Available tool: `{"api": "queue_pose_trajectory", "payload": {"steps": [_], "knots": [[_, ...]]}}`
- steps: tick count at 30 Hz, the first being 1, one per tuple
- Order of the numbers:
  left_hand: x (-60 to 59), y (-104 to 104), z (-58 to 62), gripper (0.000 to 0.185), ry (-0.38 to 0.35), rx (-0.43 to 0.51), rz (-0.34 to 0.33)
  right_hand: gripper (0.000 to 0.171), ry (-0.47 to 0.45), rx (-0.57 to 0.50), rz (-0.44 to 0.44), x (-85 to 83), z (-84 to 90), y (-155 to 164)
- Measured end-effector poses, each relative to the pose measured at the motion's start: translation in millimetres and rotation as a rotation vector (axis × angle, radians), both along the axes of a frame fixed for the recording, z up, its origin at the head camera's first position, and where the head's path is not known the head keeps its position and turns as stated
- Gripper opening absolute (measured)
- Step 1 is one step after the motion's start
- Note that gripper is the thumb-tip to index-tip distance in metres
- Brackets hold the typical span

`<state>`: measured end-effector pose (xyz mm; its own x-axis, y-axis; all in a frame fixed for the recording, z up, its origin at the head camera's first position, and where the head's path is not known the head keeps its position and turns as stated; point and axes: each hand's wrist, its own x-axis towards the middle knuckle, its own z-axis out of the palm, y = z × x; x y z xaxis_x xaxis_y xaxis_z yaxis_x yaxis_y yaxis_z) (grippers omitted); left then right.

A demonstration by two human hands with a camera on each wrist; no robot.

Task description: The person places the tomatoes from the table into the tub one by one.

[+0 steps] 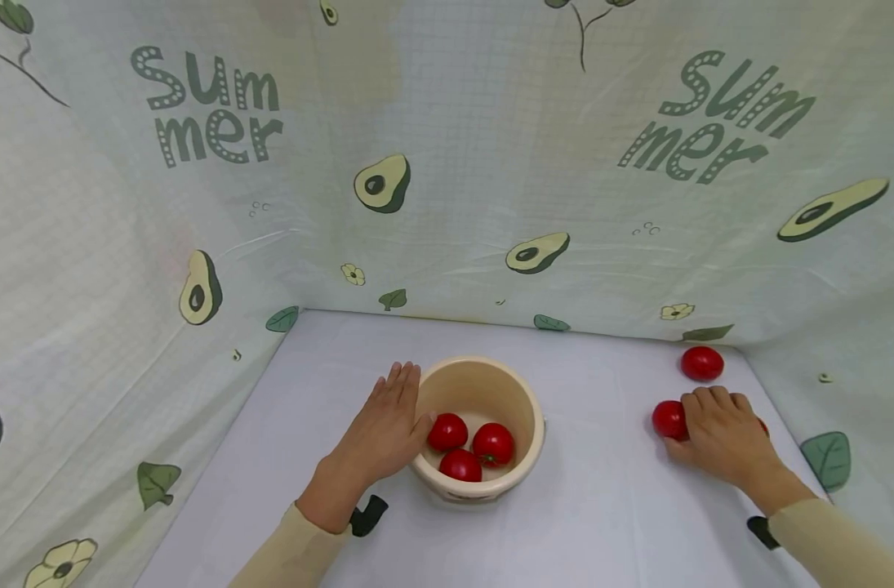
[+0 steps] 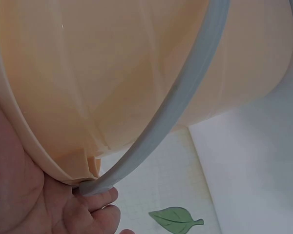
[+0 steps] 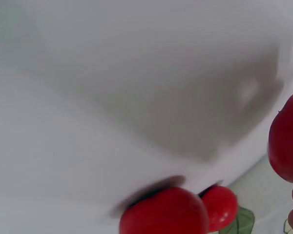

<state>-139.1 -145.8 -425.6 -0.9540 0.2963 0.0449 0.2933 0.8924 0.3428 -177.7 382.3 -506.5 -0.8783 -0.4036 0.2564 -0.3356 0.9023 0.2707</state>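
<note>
Steadying the cream bucket (image 1: 483,392), the left hand (image 1: 388,425) lies flat against its left wall, fingers straight and pressed together; three tomatoes (image 1: 470,445) sit inside. Well to the right of the bucket, the right hand (image 1: 722,433) covers loose tomatoes, fingers curled over one hidden beneath, another tomato (image 1: 669,419) touching the fingertips. Judged a gathering step: next calls for closing the grip, lifting and carrying leftward over the rim. A far tomato (image 1: 702,363) waits beyond.
</note>
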Motion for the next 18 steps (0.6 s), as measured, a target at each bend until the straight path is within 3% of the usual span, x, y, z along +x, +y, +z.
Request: {"api": "queue_pose_trajectory", "payload": {"steps": [10,18], "knots": [[-0.7,0.8,2.6,0.075,0.013,-0.036,-0.001,0.082,0.083,-0.049,0.061,-19.5,14.4,-51.9],[-0.9,0.4,2.4,0.075,0.032,-0.053,-0.002,0.079,0.209,-0.143,0.144,-26.2,58.3,-112.9]]}}
